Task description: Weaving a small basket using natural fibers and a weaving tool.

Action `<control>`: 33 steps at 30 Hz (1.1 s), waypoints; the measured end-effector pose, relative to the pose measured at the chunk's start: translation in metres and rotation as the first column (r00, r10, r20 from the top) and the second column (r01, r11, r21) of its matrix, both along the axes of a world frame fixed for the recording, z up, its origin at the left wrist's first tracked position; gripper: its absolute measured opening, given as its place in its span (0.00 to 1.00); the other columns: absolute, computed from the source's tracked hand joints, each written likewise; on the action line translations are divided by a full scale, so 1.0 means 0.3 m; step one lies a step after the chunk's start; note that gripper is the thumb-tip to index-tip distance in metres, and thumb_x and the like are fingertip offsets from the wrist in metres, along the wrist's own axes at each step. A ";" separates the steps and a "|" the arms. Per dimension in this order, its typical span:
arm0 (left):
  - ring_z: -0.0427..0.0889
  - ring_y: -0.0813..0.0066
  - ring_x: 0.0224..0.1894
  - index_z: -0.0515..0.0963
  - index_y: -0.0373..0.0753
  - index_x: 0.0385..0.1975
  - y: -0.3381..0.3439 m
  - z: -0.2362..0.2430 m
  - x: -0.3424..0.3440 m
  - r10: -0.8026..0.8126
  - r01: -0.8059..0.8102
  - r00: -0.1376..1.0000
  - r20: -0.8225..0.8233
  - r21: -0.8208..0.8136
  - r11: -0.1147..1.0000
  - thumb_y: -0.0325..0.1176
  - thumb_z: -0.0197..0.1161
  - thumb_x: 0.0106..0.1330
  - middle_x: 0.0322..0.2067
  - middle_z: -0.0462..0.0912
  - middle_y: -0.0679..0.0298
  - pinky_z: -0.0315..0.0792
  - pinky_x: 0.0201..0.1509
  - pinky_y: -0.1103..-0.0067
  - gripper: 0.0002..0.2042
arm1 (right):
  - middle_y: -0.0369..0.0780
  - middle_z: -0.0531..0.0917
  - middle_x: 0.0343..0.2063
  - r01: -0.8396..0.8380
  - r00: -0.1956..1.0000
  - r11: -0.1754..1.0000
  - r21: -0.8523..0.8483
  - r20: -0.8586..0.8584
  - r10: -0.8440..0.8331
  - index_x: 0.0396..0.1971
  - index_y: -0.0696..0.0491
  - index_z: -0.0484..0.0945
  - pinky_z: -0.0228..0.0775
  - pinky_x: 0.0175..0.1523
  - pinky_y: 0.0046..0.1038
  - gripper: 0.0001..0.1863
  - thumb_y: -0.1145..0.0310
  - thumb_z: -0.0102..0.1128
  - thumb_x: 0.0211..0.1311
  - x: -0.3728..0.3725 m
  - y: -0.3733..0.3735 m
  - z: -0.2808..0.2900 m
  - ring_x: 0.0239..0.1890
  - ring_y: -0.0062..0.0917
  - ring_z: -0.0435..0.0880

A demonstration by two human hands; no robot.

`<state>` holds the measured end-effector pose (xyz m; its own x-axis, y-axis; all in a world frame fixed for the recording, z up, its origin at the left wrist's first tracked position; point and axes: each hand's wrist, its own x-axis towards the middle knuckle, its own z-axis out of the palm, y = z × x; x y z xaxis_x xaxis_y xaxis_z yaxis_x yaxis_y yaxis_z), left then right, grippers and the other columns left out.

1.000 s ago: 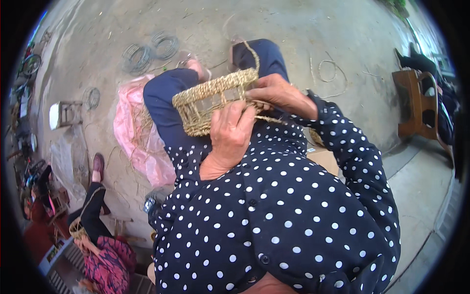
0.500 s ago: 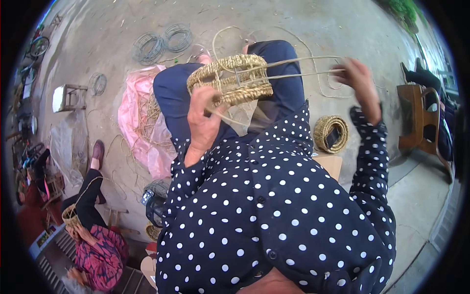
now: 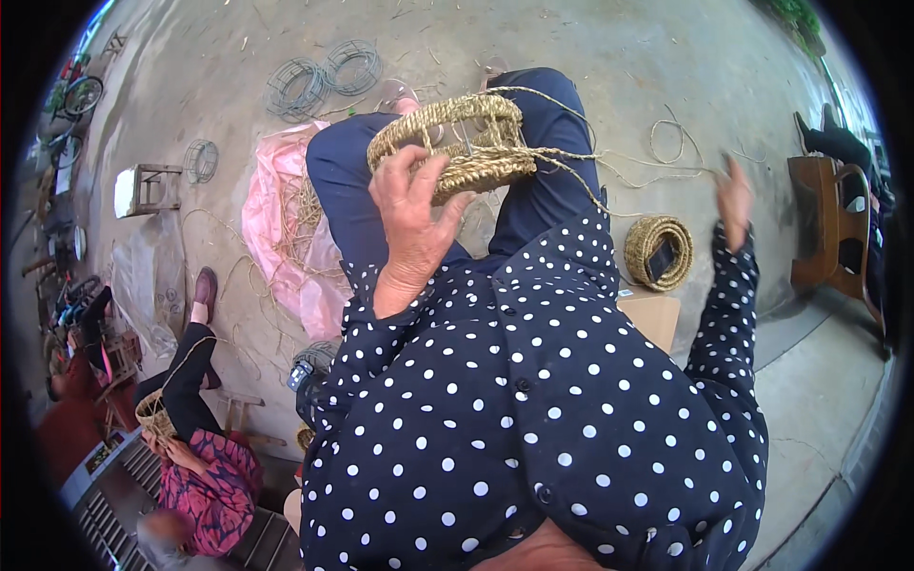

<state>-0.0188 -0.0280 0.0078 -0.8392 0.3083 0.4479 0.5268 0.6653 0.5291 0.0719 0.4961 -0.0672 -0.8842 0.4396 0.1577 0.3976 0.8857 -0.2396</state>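
The woven basket [image 3: 495,166] is set over the parted legs [image 3: 338,195], seemingly for support. Its near left side is gripped by the left hand's [image 3: 414,214] fingers, apparently for steadiness. Loose cord [image 3: 562,154] is trailed toward the outstretched right hand [image 3: 733,205]; whether its blurred fingers are closed cannot be told. Further right, a round basket [image 3: 682,255] is placed within reach.

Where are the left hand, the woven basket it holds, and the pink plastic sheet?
Left hand [image 3: 413,211]: head view, back of the hand.
Woven basket [image 3: 490,171]: head view, lower woven band.
Pink plastic sheet [image 3: 266,200]: head view, left side.
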 end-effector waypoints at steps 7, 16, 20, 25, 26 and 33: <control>0.73 0.59 0.47 0.75 0.37 0.45 0.132 0.027 -0.030 -0.173 0.165 0.978 -0.114 -0.077 0.983 0.29 0.73 0.45 0.43 0.74 0.59 0.64 0.54 0.66 0.24 | 0.43 0.82 0.35 -0.706 0.664 0.486 -0.515 -0.245 0.706 0.39 0.58 0.78 0.73 0.45 0.29 0.10 0.71 0.61 0.58 -0.371 -0.877 0.289 0.39 0.33 0.81; 0.73 0.55 0.45 0.72 0.34 0.46 0.118 -0.003 -0.017 -0.135 0.139 0.990 -0.043 0.131 0.981 0.24 0.69 0.48 0.44 0.72 0.55 0.69 0.49 0.67 0.23 | 0.45 0.78 0.28 -0.668 0.724 0.740 -0.079 -0.299 0.621 0.34 0.57 0.74 0.71 0.38 0.34 0.07 0.69 0.57 0.61 -0.438 -0.867 0.293 0.33 0.44 0.78; 0.73 0.55 0.46 0.71 0.34 0.47 0.114 -0.025 -0.014 -0.051 0.061 0.997 -0.050 0.215 0.975 0.26 0.71 0.48 0.44 0.72 0.54 0.69 0.50 0.68 0.24 | 0.44 0.82 0.34 -0.542 0.825 0.680 -0.493 -0.159 0.542 0.39 0.57 0.78 0.72 0.44 0.28 0.08 0.71 0.55 0.64 -0.417 -0.738 0.271 0.39 0.33 0.82; 0.73 0.54 0.46 0.70 0.34 0.50 0.126 -0.013 -0.019 -0.098 0.102 0.995 -0.029 0.202 0.974 0.28 0.70 0.50 0.45 0.73 0.53 0.69 0.51 0.67 0.25 | 0.46 0.83 0.31 -0.591 0.731 0.522 -0.615 -0.133 0.670 0.37 0.56 0.80 0.73 0.42 0.31 0.10 0.67 0.55 0.61 -0.373 -0.847 0.265 0.34 0.37 0.82; 0.73 0.53 0.47 0.70 0.34 0.50 0.129 -0.009 -0.019 -0.116 0.117 0.993 -0.012 0.188 0.975 0.28 0.70 0.50 0.45 0.73 0.53 0.69 0.51 0.66 0.26 | 0.46 0.83 0.29 -0.582 0.704 0.518 -0.627 -0.069 0.707 0.36 0.57 0.80 0.72 0.41 0.31 0.10 0.67 0.56 0.60 -0.365 -0.851 0.278 0.33 0.36 0.82; 0.70 0.59 0.48 0.75 0.38 0.47 0.161 0.028 -0.016 -0.134 0.133 0.991 -0.013 -0.081 0.988 0.29 0.70 0.45 0.44 0.73 0.60 0.63 0.52 0.65 0.25 | 0.44 0.80 0.27 -0.653 0.677 0.531 -0.540 -0.101 0.729 0.32 0.56 0.77 0.70 0.38 0.35 0.09 0.66 0.59 0.56 -0.330 -0.827 0.283 0.32 0.41 0.79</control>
<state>-0.0236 0.0203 0.0162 -0.7801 0.4522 0.4324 0.6227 0.6278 0.4670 -0.0271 0.2480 0.0178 -0.9392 -0.3430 -0.0158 -0.2279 0.6570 -0.7187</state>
